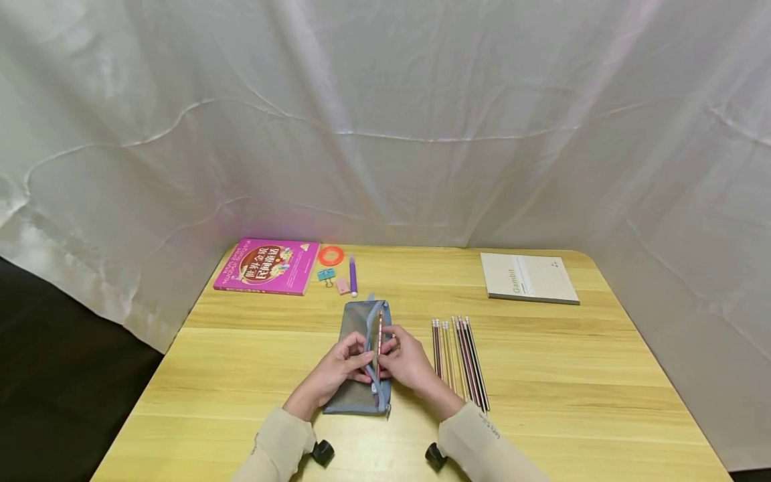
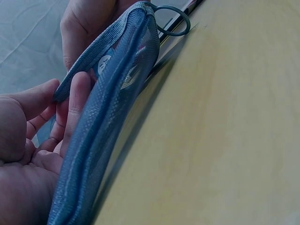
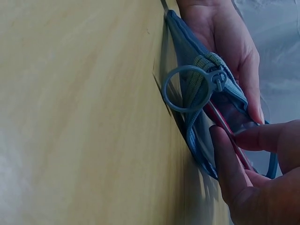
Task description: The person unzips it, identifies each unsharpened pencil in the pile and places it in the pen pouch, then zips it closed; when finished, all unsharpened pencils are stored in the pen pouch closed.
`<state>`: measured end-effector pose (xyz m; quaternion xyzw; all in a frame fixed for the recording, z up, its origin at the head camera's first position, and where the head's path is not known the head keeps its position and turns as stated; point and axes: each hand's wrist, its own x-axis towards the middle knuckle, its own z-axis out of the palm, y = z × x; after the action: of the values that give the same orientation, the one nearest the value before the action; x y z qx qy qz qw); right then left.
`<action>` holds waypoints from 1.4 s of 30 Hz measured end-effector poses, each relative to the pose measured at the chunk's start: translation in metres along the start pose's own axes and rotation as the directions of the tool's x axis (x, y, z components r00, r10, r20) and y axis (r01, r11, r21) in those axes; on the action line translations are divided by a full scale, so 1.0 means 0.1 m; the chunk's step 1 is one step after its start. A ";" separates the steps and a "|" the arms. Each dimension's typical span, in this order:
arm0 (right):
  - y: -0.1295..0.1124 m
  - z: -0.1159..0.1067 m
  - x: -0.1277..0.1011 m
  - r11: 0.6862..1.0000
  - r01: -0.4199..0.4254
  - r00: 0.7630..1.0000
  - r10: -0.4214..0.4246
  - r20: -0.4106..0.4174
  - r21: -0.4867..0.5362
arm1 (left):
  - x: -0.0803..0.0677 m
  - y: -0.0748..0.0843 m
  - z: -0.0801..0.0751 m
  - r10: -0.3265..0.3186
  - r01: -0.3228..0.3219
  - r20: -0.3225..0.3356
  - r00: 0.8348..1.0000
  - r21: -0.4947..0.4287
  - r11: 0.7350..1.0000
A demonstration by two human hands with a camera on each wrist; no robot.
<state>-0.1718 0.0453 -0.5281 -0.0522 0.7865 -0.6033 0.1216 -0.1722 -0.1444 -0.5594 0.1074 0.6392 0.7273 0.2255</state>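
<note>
I see the blue-grey mesh pencil case (image 1: pixel 361 355) lying lengthwise at the middle of the wooden table (image 1: pixel 542 402), both hands on it. My left hand (image 1: pixel 337 371) pinches the near edge of the case's open mouth, fingers curled on the fabric; in the left wrist view the thumb and fingers hold that edge (image 2: pixel 70 117) up. My right hand (image 1: pixel 409 361) grasps a pink pencil (image 1: pixel 379 335) between thumb and fingertips, the pencil lying along the open zip with its tip inside the case. The right wrist view shows the ring zip pull (image 3: pixel 187 89) standing by the pencil shaft (image 3: pixel 225 126). A row of pencils (image 1: pixel 460 358) lies just right of the case. Further back: a magenta book (image 1: pixel 268 266), an orange ring (image 1: pixel 330 255), a blue binder clip (image 1: pixel 326 274), a pink eraser (image 1: pixel 343 286), a purple pen (image 1: pixel 353 276), and a pale notebook (image 1: pixel 529 277).
</note>
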 end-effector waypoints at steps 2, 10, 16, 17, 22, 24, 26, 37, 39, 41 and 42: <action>0.00 -0.01 -0.01 1.000 0.000 1.000 0.000 -0.003 0.000 | 0.00 0.00 0.00 -0.002 0.002 -0.001 1.000 -0.001 1.000; 0.00 -0.03 -0.03 1.000 0.007 1.000 -0.007 0.016 0.017 | 0.00 0.02 0.01 -0.017 0.017 -0.021 1.000 0.014 1.000; -0.01 -0.02 -0.03 0.999 0.002 1.000 -0.003 0.024 0.035 | -0.01 0.07 0.02 0.002 0.000 -0.046 0.999 0.048 0.999; -0.01 -0.02 -0.03 0.999 0.002 1.000 -0.003 0.024 0.041 | -0.02 0.07 0.03 0.007 -0.004 -0.051 0.999 0.055 0.998; -0.01 -0.05 -0.04 0.998 -0.016 1.000 0.015 0.011 0.065 | -0.02 0.09 0.04 0.019 -0.015 -0.059 0.998 0.072 0.997; -0.01 -0.08 -0.05 0.997 -0.025 1.000 0.024 0.006 0.069 | -0.02 0.09 0.04 0.019 -0.015 -0.059 0.998 0.072 0.997; -0.01 -0.12 -0.06 0.997 -0.034 0.999 0.033 0.003 0.072 | -0.01 0.10 0.05 0.019 -0.015 -0.060 0.998 0.072 0.997; -0.03 -1.01 -0.28 0.996 -0.075 0.983 0.082 -0.162 0.051 | 0.00 0.13 0.04 0.019 -0.013 -0.082 0.996 0.075 0.997; 0.02 -1.25 -0.33 0.995 -0.098 0.976 0.100 -0.191 0.022 | -0.01 0.15 0.04 0.020 -0.012 -0.098 0.995 0.079 0.997; 0.11 -1.44 -0.37 0.993 -0.121 0.971 0.116 -0.209 -0.011 | -0.01 0.16 0.03 0.024 -0.015 -0.108 0.994 0.081 0.997; 0.15 -1.52 -0.39 0.991 -0.130 0.970 0.122 -0.210 -0.029 | -0.02 0.16 0.03 0.024 -0.015 -0.111 0.994 0.081 0.997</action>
<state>-0.1718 0.2010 -0.5009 0.0586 0.8092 -0.5797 0.0757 -0.1721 -0.1437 -0.5430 0.0816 0.6783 0.7083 0.1779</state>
